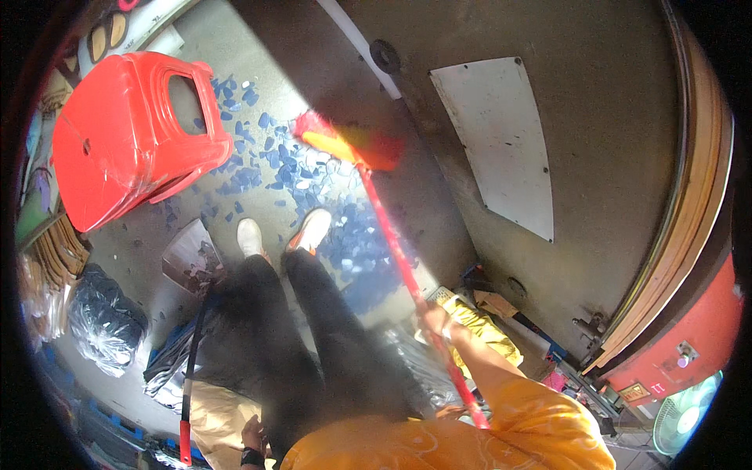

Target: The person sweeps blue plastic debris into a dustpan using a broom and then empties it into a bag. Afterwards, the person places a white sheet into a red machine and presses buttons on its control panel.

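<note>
Our left hand [252, 433] grips the long dustpan handle [190, 368] low beside our leg, and our right hand [433, 319] is closed around the red broom handle [395, 251]. The dustpan [190, 258] sits by our left shoe [250, 236]. Farther out, the broom head [348, 142] rests among blue shards [313, 168] near a red plastic stool [125, 133].

1. Floor [595, 117]: bare grey concrete, one band sunlit, the rest shaded
2. Pale rectangular metal plate [501, 141] fixed flat on floor, upper right
3. Red plastic stool [117, 141] tipped on its side, upper left
4. Black bagged bundle [106, 321] at left edge
5. Small fan [680, 415] at lower right corner
</note>
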`<action>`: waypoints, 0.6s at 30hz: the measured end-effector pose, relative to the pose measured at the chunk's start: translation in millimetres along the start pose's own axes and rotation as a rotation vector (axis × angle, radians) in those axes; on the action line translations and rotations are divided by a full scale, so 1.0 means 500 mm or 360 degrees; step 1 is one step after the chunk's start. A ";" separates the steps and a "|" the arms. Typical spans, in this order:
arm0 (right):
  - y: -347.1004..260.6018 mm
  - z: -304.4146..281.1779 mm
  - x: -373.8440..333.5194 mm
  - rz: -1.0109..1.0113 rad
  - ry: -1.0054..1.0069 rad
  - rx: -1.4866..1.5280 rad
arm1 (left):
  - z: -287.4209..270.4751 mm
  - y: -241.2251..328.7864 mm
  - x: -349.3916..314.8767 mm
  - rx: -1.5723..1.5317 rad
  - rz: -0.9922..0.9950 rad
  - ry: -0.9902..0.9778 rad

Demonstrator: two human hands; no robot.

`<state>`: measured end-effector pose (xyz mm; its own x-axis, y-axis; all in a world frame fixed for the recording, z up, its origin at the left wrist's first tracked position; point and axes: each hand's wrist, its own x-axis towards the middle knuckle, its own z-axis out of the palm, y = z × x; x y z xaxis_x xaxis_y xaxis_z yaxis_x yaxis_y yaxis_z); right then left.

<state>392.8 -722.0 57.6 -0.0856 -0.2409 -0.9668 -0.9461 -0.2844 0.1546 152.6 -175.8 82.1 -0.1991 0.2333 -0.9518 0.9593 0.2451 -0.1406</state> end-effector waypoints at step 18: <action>-0.709 0.085 0.162 -0.1157 0.0580 -0.1224 | 0.139 0.286 -0.067 -0.0283 0.0771 -0.0328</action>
<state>708.2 -601.3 -83.9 0.6250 -0.0057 -0.7806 -0.2783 -0.9359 -0.2160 310.2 -214.0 75.1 0.3171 0.1745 -0.9322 0.8791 0.3148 0.3579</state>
